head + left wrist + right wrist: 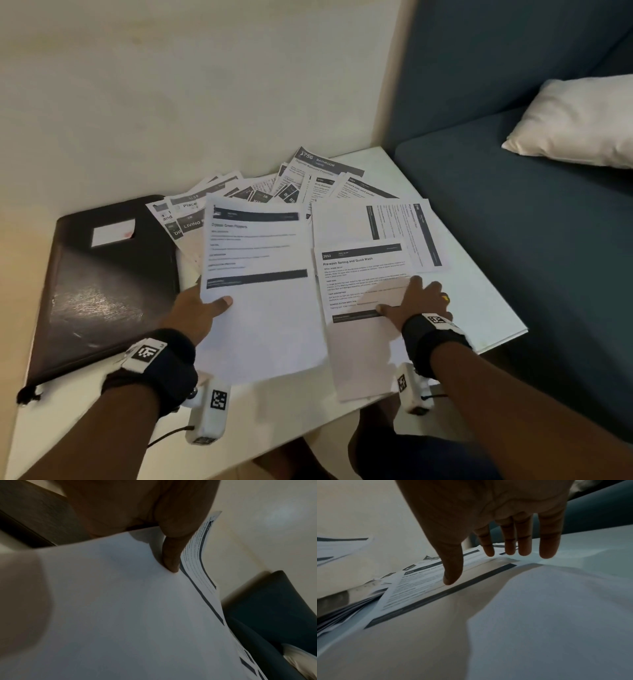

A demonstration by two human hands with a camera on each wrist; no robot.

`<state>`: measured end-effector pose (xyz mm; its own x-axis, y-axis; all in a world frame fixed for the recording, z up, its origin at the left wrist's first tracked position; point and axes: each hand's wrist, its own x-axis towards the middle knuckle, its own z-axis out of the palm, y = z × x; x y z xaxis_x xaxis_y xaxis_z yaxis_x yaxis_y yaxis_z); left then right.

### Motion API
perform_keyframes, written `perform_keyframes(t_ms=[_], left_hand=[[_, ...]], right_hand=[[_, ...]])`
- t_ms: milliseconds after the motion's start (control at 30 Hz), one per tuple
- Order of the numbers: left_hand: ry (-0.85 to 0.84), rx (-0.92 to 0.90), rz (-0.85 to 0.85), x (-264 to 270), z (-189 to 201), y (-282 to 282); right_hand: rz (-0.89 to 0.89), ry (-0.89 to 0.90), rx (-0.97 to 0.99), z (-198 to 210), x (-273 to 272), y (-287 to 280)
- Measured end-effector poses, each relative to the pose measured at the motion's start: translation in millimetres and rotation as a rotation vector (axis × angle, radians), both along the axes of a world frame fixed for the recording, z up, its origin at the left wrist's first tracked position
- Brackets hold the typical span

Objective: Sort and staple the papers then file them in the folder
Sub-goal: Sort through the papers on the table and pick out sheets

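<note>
one white tabletop (479, 294) carries one dark folder (102, 284) lying closed at its left side, with one white label on the cover, and a fan of printed papers (308, 181) too overlapped to count, spread beside the folder toward the wall. one sheet (260, 274) is pinched at its left edge by the left hand (198, 311), thumb on top. the right hand (414, 301) rests flat, fingers straight, on one sheet headed "pre-wash sorting" (359, 270).

White table (479, 294), blue sofa (513, 240), white pillow (579, 120), cream wall (188, 85)
</note>
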<state>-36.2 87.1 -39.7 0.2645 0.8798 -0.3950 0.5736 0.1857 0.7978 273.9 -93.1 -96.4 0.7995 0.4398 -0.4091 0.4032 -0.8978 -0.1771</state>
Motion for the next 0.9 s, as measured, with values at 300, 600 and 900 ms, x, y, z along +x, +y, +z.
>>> perform_keyframes(t_ms=[300, 600, 900], left_hand=[[0.036, -0.049, -0.104, 26.9, -14.6, -22.5], [0.126, -0.073, -0.122, 26.9, -24.7, -26.1], [0.163, -0.064, -0.139, 30.0, -30.1, -24.7]], right_hand=[[-0.146, 0.151, -0.041, -2.5, 13.9, 7.1], [-0.215, 0.144, -0.007, -4.7, 20.8, 2.1], [-0.323, 0.206, 0.104, -9.5, 35.6, -10.6]])
